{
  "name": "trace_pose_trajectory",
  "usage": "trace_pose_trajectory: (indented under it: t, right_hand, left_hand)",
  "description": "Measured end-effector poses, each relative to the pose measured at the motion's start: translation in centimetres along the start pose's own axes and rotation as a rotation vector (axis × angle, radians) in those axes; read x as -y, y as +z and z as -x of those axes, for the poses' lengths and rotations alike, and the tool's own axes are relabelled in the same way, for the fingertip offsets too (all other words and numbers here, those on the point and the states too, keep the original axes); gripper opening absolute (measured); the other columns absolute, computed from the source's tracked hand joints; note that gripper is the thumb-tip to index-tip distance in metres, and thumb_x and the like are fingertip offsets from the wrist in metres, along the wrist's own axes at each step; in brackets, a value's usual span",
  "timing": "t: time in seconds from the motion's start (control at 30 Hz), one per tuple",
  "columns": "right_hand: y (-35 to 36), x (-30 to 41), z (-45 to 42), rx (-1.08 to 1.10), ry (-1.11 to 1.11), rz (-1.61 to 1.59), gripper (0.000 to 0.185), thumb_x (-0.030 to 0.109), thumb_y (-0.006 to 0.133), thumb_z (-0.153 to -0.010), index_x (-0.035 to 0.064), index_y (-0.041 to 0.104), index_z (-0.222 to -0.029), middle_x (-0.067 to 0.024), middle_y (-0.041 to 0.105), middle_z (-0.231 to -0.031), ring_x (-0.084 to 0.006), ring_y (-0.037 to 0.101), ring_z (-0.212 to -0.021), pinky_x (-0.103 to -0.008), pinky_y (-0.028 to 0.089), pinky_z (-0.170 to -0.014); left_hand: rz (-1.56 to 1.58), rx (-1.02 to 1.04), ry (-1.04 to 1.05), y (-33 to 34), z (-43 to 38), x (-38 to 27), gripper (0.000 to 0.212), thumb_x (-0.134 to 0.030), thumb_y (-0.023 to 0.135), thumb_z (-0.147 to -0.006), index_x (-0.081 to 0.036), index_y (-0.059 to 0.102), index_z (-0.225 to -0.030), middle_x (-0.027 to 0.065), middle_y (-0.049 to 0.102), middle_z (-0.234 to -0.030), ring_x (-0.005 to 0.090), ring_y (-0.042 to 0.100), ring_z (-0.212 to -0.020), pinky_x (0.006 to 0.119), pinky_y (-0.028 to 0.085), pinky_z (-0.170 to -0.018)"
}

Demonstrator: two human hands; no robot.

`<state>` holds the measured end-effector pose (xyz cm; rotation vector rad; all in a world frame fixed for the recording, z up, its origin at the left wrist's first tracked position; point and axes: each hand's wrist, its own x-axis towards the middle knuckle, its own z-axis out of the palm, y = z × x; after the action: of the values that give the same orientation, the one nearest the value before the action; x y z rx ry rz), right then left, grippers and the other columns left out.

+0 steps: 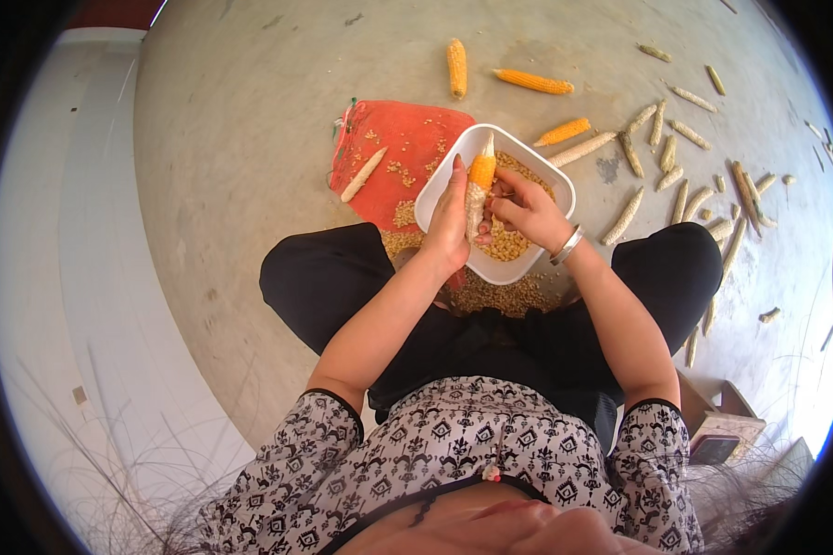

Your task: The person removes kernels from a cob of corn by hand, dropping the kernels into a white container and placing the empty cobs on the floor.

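A partly shelled ear of dried corn (pixel 482 172) is held over a white plastic tub (pixel 430 182). Yellow kernels still cover its upper part, while the lower part is bare cob. My left hand (pixel 450 215) is wrapped around the ear's left side and lower end. Against its right side, my right hand (pixel 529 214) has its fingers bent at the edge of the kernels; whether a loose kernel is between them is hidden. Loose corn kernels (pixel 507 244) lie in the tub below. A metal bangle (pixel 568 245) circles my right wrist.
A red mesh sack (pixel 416 125) lies left of the tub, with scattered kernels and a bare cob (pixel 364 175) on it. Unshelled ears (pixel 533 81) rest beyond the tub. Several stripped cobs (pixel 623 216) litter the concrete floor to the right. A wooden stool (pixel 725 416) stands at lower right.
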<state>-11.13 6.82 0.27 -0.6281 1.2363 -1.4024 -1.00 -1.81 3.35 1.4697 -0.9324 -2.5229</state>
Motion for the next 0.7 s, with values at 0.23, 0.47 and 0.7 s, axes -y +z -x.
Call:
trace_pose_trajectory:
  t: [0.23, 0.47, 0.7]
  right_hand:
    - [-0.2, 0.6, -0.4, 0.066, 0.042, -0.131, 0.025, 0.017, 0.058, -0.078, -0.0018, 0.055, -0.094, -0.0036, 0.057, -0.075, -0.0061, 0.053, -0.062, -0.0201, 0.043, -0.056]
    - [-1.4, 1.1, -0.3, -0.004, 0.141, -0.269, 0.022, 0.017, 0.062, -0.076, 0.0015, 0.055, -0.090, 0.0002, 0.056, -0.071, -0.0037, 0.052, -0.062, -0.0158, 0.036, -0.049]
    - [-0.4, 0.9, 0.0, -0.033, 0.179, -0.196, 0.029, 0.016, 0.065, -0.073, 0.0004, 0.051, -0.094, -0.0021, 0.056, -0.077, -0.0074, 0.054, -0.066, -0.0187, 0.043, -0.056]
  left_hand:
    - [-0.081, 0.145, -0.069, -0.4, 0.2, -0.2, 0.050, -0.059, 0.029, -0.080, -0.012, 0.045, -0.084, 0.0030, 0.044, -0.060, 0.0088, 0.035, -0.041, 0.021, 0.026, -0.036]
    - [-0.114, 0.468, -0.038, -0.9, 0.7, -1.0, 0.024, -0.027, 0.045, -0.083, -0.008, 0.041, -0.097, 0.0044, 0.045, -0.069, 0.0094, 0.042, -0.051, 0.021, 0.032, -0.041]
    - [-0.374, 0.238, 0.000, -0.4, 1.2, 0.7, 0.024, -0.003, 0.045, -0.078, -0.005, 0.036, -0.100, 0.0018, 0.043, -0.073, 0.0066, 0.040, -0.052, 0.019, 0.030, -0.041]
